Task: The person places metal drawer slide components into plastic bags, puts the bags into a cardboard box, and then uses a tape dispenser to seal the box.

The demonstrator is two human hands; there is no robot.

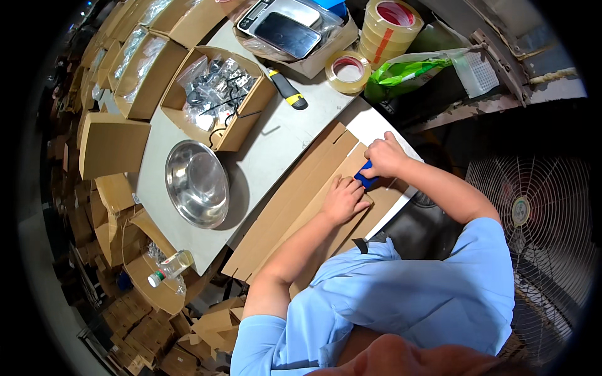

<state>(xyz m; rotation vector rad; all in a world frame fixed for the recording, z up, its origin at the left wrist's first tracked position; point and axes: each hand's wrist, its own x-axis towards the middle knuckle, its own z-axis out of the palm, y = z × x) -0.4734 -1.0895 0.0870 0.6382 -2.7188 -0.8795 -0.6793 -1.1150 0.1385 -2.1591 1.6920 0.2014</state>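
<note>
A flat brown cardboard sheet, folded along its length, lies in front of me at the edge of the table. My left hand rests on it with the fingers apart, pressing the board. Just beyond, my right hand grips a small blue tool against the cardboard. Most of that tool is covered by my fingers, so its exact kind does not show.
On the grey table stand a steel bowl, a carton of small bagged parts, a yellow-black utility knife and tape rolls. A bottle lies at the left. A fan is at my right.
</note>
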